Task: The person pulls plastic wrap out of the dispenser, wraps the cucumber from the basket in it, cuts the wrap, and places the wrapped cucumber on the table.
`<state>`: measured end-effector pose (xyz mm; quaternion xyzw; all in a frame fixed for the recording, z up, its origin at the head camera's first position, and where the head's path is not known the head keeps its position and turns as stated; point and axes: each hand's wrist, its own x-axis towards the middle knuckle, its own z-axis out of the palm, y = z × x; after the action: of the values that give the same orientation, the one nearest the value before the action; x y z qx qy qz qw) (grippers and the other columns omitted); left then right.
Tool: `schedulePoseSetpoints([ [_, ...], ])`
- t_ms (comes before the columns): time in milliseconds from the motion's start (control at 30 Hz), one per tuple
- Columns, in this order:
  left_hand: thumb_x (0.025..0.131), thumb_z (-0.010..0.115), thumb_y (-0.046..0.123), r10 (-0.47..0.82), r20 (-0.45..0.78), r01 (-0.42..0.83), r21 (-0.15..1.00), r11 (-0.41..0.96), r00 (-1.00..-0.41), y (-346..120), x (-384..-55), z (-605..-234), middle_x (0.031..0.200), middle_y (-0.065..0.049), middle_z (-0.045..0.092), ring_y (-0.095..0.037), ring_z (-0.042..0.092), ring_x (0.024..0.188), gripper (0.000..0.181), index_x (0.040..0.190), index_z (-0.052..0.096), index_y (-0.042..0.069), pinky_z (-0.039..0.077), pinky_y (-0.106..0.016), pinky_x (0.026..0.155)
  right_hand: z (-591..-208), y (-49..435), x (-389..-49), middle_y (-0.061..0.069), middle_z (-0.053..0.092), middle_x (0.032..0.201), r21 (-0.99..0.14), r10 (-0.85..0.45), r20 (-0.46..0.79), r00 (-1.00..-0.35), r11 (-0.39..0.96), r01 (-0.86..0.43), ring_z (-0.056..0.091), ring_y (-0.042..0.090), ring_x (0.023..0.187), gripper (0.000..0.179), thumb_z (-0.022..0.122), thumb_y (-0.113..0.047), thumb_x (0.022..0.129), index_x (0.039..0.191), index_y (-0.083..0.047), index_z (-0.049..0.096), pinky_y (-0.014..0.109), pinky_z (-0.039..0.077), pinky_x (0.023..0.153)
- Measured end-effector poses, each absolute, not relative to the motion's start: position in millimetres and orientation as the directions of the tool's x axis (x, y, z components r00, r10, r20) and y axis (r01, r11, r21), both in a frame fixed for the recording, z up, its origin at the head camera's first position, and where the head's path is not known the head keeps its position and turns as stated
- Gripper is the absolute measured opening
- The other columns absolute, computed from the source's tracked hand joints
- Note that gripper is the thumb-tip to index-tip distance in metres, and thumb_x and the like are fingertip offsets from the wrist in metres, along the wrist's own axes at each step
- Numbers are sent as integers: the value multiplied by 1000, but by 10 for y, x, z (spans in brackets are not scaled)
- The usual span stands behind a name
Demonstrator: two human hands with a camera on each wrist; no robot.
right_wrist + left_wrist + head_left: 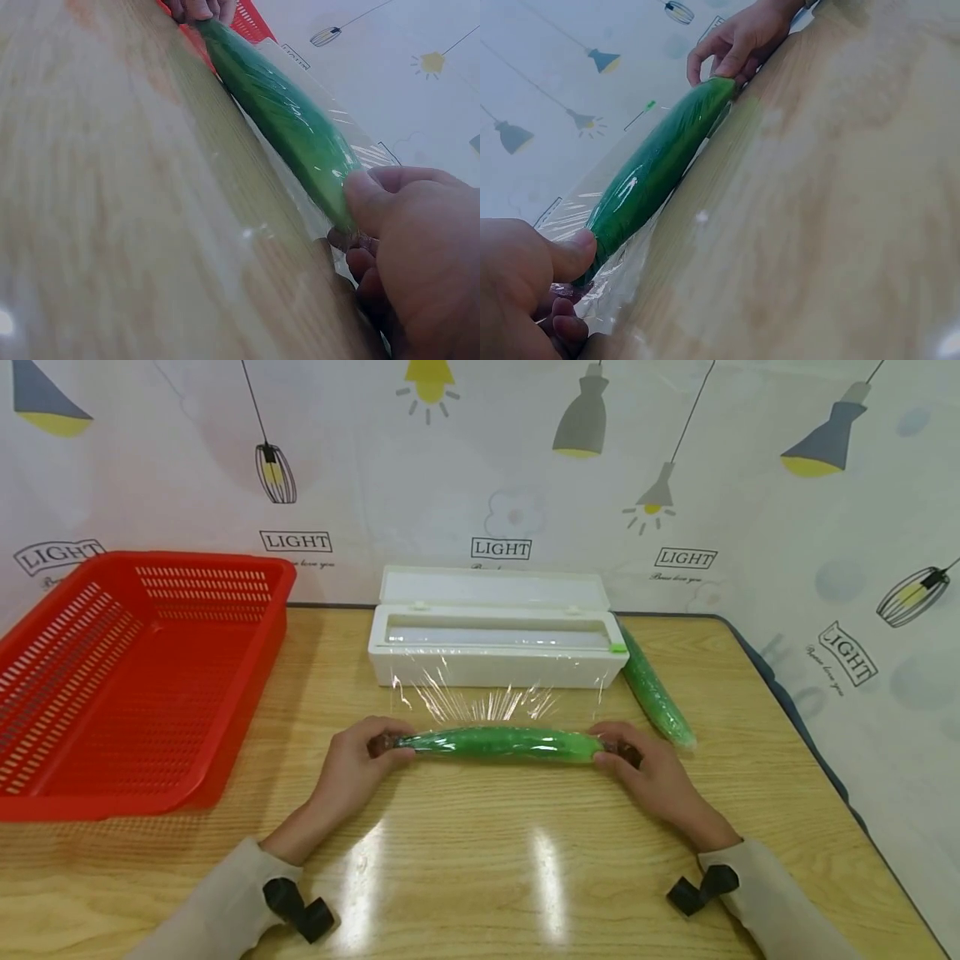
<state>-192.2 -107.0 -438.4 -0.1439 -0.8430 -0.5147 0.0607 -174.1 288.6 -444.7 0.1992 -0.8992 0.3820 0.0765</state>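
A green cucumber [502, 743] lies crosswise in front of me, covered in shiny cling film. My left hand [365, 750] pinches its left end between thumb and fingers. At the other end, my right hand [645, 768] grips the paler green tip the same way. From the cucumber a creased sheet of cling film [495, 702] stretches back to a white cling film dispenser [495, 668], whose lid stands raised. The left wrist view shows the left thumb on the dark end of the cucumber [656, 165]. In the right wrist view the right thumb presses on its light end.
To the left stands a red plastic basket [277, 635] with slotted walls. A second film-wrapped cucumber [656, 689] lies against the right end of the dispenser. Behind the wooden table [465, 860] hangs a wall covering [420, 468] printed with lamps.
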Motion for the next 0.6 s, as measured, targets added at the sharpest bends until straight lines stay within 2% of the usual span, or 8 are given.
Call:
schedulePoseSetpoints([
  [167,79,78,11,146,204,248,862,442,-968,-1067,-1945,-4385,72,-1,58,-16,49,65,21,100,74,10,40,-25,56,-4455,2886,-1745,-6,62,91,-672,-305,288,-908,612,-418,54,11,72,33,67,-13,90,123,-18,64,25,45,61],
  [400,84,75,14,129,153,196,868,457,-980,-1060,-1988,-4367,77,-2,65,-16,51,68,18,101,75,9,41,-25,58,-4431,2862,-1757,-9,57,82,-658,-272,263,-926,652,-378,50,10,65,45,78,-18,81,123,-25,64,25,42,55],
  [500,87,72,15,148,127,180,881,437,-981,-1076,-2009,-4363,88,-3,70,-17,58,77,18,103,75,9,45,-27,64,-4430,2858,-1768,-10,59,84,-653,-272,274,-922,652,-386,51,9,66,45,77,-17,82,124,-23,64,25,44,57],
  [600,90,68,15,167,110,171,891,420,-980,-1106,-2032,-4365,100,-5,71,-19,63,94,18,106,74,8,49,-34,77,-4431,2863,-1775,-9,60,84,-660,-270,274,-923,645,-385,52,9,66,44,75,-16,83,125,-21,64,25,44,57],
])
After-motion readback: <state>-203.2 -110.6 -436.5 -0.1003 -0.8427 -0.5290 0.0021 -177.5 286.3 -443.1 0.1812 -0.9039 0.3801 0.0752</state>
